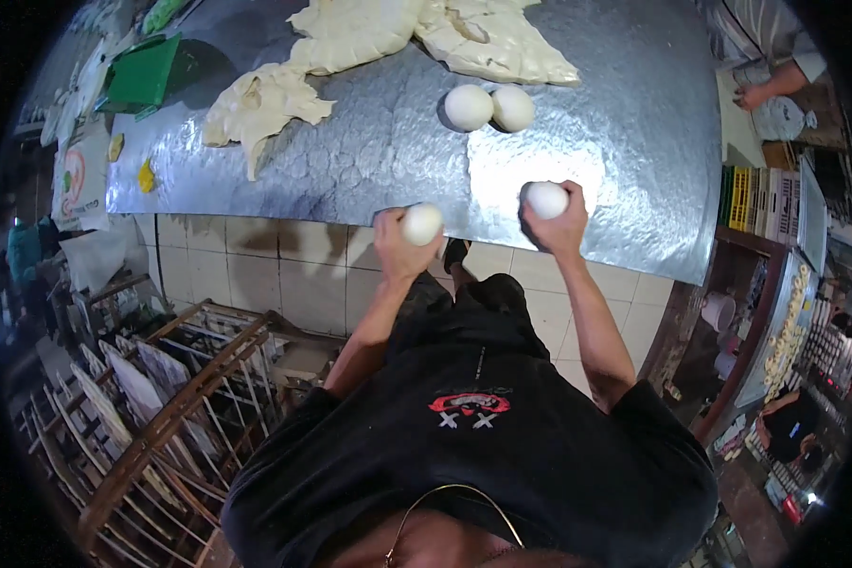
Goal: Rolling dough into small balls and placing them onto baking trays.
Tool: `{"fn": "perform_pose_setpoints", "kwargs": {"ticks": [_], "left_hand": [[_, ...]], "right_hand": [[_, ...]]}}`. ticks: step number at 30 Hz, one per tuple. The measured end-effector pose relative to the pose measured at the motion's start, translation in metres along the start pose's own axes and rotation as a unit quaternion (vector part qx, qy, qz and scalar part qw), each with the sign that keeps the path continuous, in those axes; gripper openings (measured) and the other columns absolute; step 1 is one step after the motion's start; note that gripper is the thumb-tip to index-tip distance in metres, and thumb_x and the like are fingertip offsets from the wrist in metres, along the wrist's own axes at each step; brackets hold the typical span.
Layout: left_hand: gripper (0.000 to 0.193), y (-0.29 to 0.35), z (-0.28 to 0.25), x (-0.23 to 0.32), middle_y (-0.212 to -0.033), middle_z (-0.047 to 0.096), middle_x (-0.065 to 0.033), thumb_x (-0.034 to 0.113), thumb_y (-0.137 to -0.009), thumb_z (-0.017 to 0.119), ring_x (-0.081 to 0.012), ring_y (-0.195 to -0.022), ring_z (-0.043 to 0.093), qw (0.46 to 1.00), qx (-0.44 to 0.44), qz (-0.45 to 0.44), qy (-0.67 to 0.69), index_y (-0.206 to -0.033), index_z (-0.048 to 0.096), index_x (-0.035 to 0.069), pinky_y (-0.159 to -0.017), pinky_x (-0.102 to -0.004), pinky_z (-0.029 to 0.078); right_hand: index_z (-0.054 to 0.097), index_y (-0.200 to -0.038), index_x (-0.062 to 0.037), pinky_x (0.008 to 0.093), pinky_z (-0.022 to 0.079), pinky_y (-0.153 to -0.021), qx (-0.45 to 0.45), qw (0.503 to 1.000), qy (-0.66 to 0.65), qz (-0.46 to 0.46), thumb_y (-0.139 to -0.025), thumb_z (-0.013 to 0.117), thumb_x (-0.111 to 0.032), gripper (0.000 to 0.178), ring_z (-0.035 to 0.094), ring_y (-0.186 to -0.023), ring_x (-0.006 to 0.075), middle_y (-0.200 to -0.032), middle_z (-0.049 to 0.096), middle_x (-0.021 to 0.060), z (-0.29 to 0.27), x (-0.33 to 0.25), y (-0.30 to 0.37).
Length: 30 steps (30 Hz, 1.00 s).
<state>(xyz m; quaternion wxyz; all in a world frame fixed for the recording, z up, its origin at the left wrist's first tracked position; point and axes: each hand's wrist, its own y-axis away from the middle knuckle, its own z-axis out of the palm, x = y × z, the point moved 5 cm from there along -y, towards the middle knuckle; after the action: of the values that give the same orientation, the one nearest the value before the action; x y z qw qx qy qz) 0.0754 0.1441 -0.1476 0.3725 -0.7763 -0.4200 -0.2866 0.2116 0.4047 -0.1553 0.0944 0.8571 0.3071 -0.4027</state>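
Your worktop fills most of the upper frame, w/ big dough sheets top ctr. & a smaller dough piece upper L. Mid-frame, your L hand has its grip curled round one dough ball; your R hand, just R of ctr., grips another dough ball. Two loose dough balls sit touching, upper ctr.

The tabletop was shiny, rippled metal, the dough balls smooth and matt, the dough pieces softly glossy, the container smooth plastic, the rack worn wood, the shirt matt cloth.
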Motion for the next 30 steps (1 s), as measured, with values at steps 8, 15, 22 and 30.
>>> {"fn": "perform_pose_setpoints", "kwargs": {"ticks": [8, 15, 22, 30], "left_hand": [[0.049, -0.068, 0.058, 0.01, -0.097, 0.063, -0.0139, 0.019, -0.059, 0.082, -0.0357, -0.092, 0.061, 0.992, 0.096, -0.079, 0.006, -0.101, 0.061, 0.004, -0.078, -0.0441, 0.05], [0.047, -0.022, 0.055, 0.04, -0.102, 0.06, -0.0147, 0.012, -0.061, 0.076, -0.0375, -0.095, 0.059, 0.998, -0.057, 0.013, 0.01, -0.104, 0.059, 0.006, -0.079, -0.0473, 0.05], [0.048, -0.037, 0.042, 0.049, -0.096, 0.06, -0.0171, 0.014, -0.059, 0.079, -0.0385, -0.087, 0.061, 0.985, -0.025, -0.132, 0.11, -0.099, 0.056, 0.004, -0.076, -0.0443, 0.051], [0.069, -0.092, 0.05, 0.062, -0.119, 0.051, -0.0171, 0.029, -0.064, 0.08, -0.0365, -0.123, 0.042, 0.998, -0.044, -0.028, 0.047, -0.122, 0.05, 0.007, -0.102, -0.0552, 0.026]], "right_hand": [[0.066, -0.095, -0.0049, 0.0395, 0.053, -0.08, 0.086, 0.995, -0.027, -0.029, -0.06, 0.08, -0.021, 0.041, 0.067, -0.087, 0.0313, -0.094, 0.068, 0.0141, 0.044, -0.034, -0.068], [0.058, -0.111, -0.0029, 0.0433, 0.052, -0.083, -0.059, 0.995, 0.005, -0.082, -0.062, 0.077, -0.014, 0.054, 0.064, -0.092, 0.0395, -0.097, 0.065, 0.0211, 0.026, -0.045, -0.01], [0.057, -0.105, -0.0033, 0.0404, 0.051, -0.08, -0.104, 0.988, -0.075, -0.08, -0.06, 0.076, -0.009, 0.05, 0.065, -0.091, 0.0359, -0.098, 0.063, 0.0178, 0.019, -0.056, -0.008], [0.048, -0.123, -0.0022, 0.0431, 0.041, -0.096, -0.107, 0.956, -0.014, -0.272, -0.065, 0.081, -0.022, 0.069, 0.051, -0.11, 0.0336, -0.116, 0.052, 0.0181, 0.046, -0.089, -0.054]]}}
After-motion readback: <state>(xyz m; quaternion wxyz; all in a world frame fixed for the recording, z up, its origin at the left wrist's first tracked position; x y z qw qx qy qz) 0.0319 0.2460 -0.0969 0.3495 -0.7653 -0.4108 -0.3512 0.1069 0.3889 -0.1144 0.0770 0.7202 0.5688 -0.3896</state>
